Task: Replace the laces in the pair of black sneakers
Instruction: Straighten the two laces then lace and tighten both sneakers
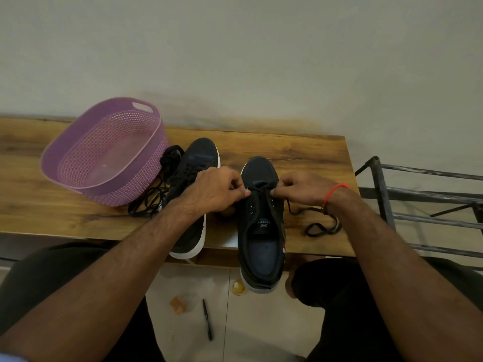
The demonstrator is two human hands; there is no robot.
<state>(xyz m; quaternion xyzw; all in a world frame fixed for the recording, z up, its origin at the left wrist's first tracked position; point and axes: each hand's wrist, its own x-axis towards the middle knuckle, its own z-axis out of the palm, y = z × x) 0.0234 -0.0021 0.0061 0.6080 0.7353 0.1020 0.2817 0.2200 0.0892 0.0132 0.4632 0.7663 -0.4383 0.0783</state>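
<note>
Both hands, left [218,190] and right [304,189], fingers curled, pinching lace [261,190] across right sneaker [261,231], beside left sneaker [194,163], on bench [313,152].

Two black sneakers [261,220] with white soles stood on a brown wood-grain counter [308,152]; their laces [261,190] were black, as was a loose tangle of laces [154,194]; a purple basket [104,152] showed a perforated lattice pattern; a red thread [333,192] circled the right wrist; the wall [261,61] was pale grey; a black pen [207,320] lay on the whitish floor [261,322].
</note>
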